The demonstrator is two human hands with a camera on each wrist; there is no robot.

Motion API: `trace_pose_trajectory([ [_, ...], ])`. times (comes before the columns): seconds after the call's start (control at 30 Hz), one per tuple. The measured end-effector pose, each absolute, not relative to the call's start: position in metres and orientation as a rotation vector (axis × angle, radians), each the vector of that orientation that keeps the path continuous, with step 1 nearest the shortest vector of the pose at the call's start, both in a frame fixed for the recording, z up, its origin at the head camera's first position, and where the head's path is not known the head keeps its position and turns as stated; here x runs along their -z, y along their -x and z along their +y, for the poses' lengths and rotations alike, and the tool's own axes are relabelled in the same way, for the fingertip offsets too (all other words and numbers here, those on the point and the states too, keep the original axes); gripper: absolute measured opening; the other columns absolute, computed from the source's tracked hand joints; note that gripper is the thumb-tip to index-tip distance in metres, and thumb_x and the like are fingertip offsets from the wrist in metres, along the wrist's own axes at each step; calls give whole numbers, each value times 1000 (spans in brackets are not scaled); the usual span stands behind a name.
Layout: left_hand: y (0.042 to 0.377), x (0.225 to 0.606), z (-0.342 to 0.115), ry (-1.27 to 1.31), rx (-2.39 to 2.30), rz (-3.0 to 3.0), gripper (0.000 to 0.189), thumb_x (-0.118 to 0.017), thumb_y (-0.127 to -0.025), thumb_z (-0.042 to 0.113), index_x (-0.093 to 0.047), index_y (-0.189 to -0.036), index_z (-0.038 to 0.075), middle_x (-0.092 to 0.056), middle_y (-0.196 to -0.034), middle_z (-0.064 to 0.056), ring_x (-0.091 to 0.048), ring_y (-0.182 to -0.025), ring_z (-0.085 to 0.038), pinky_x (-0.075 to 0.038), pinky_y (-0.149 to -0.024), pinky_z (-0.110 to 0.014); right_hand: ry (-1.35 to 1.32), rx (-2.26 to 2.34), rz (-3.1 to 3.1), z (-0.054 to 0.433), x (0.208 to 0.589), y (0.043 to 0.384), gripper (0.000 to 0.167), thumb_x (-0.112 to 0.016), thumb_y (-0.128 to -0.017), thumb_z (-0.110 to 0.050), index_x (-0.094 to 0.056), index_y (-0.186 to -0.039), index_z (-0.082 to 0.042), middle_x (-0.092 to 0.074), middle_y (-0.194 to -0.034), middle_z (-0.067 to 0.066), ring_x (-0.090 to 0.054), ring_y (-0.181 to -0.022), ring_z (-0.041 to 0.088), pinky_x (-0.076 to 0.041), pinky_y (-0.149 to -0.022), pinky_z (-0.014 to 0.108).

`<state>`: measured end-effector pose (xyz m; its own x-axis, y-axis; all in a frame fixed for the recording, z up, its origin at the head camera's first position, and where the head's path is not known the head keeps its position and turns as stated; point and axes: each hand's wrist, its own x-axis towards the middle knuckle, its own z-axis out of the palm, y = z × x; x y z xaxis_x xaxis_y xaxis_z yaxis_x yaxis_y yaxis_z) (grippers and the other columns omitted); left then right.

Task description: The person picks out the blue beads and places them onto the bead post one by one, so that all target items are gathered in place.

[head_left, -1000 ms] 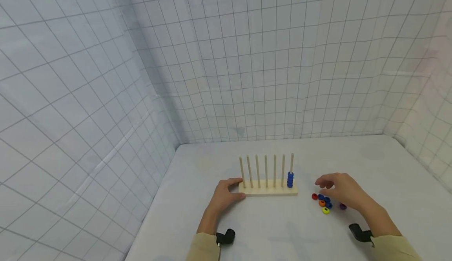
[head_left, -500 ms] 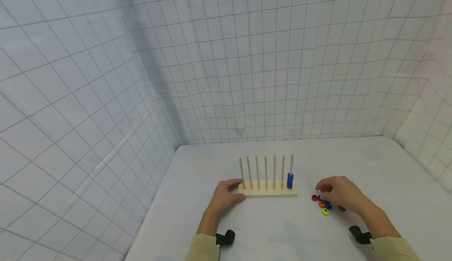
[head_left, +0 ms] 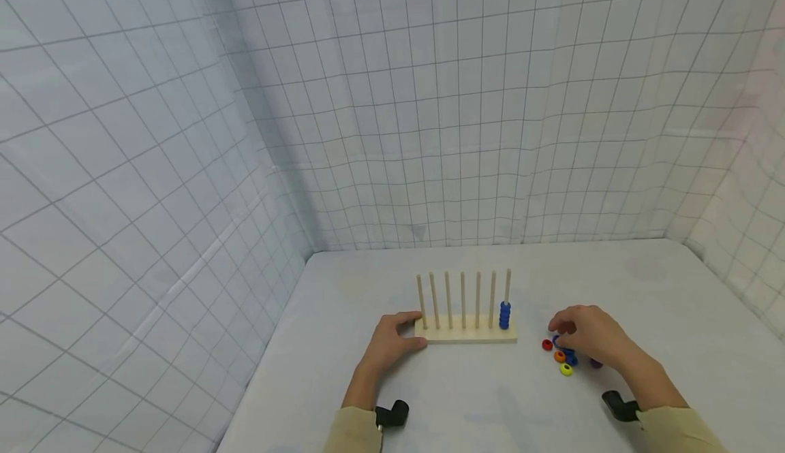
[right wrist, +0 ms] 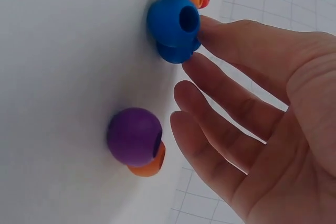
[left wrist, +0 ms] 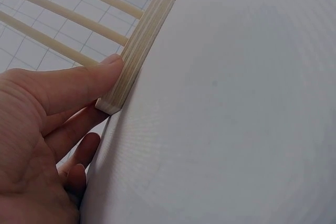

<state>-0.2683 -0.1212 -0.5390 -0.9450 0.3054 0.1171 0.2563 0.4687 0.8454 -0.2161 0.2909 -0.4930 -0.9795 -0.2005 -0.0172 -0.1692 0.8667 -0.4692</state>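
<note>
My left hand (head_left: 388,342) grips the left end of a wooden bead rack (head_left: 466,334), its thumb on the front edge. Several upright rods rise from the base, and blue beads (head_left: 505,316) are stacked on the rightmost one. At the right, my right hand (head_left: 592,334) is down at a small group of loose beads. In the right wrist view its thumb and a finger pinch a blue bead (right wrist: 197,44), mostly hidden behind a nearer blue bead (right wrist: 167,22). The other fingers are bent loosely. A purple bead (right wrist: 134,136) lies near them, overlapping an orange one.
Red (head_left: 547,345), orange (head_left: 559,357) and yellow (head_left: 566,369) beads lie to the left of and below the right hand. The white tabletop (head_left: 454,398) meets grid-patterned sheets (head_left: 441,133) at the back and sides. A black wrist mount (head_left: 392,413) sits on each arm.
My right hand has lowered slightly onto the beads, its thumb now at a blue one. The left hand and the rack keep their place.
</note>
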Motion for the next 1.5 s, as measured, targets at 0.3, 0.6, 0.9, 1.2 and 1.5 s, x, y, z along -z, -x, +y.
trace_pose_trajectory([
  [0.3, 269, 538, -121, -520, -1508, 2654, 54, -87, -79, 22, -69, -130, 11, -62, -136, -9, -49, -135, -31, -35, -112, -52, 287, 749, 2984, 294, 502, 222, 18, -83, -80, -12, -76, -96, -15, -66, -88, -5, -58, -79, 14, -54, -75, 44],
  [0.6, 266, 538, -121, -501, -1507, 2656, 54, -86, -79, 22, -69, -129, 11, -62, -136, -9, -48, -135, -32, -34, -113, -52, 273, 812, 2991, 292, 505, 222, 17, -82, -81, -11, -76, -98, -11, -63, -86, -4, -55, -77, 16, -52, -71, 39],
  [0.9, 265, 538, -121, -521, -1517, 2658, 54, -86, -79, 21, -69, -129, 10, -62, -136, -10, -48, -134, -33, -35, -112, -53, 252, 795, 3018, 289, 504, 222, 17, -83, -80, -13, -75, -95, -13, -61, -82, -4, -53, -74, 17, -50, -69, 37],
  [1.2, 268, 539, -121, -516, -1508, 2661, 54, -86, -80, 22, -69, -130, 11, -62, -136, -9, -49, -135, -32, -35, -113, -52, 224, 817, 3058, 281, 495, 221, 19, -82, -82, -12, -75, -99, -14, -62, -82, -5, -54, -75, 16, -52, -70, 36],
  [1.5, 269, 542, -122, -506, -1497, 2664, 54, -86, -79, 22, -69, -130, 11, -62, -136, -9, -49, -134, -31, -35, -113, -52, 234, 851, 3135, 273, 484, 216, 21, -82, -82, -11, -75, -102, -12, -65, -86, -5, -57, -77, 15, -53, -68, 34],
])
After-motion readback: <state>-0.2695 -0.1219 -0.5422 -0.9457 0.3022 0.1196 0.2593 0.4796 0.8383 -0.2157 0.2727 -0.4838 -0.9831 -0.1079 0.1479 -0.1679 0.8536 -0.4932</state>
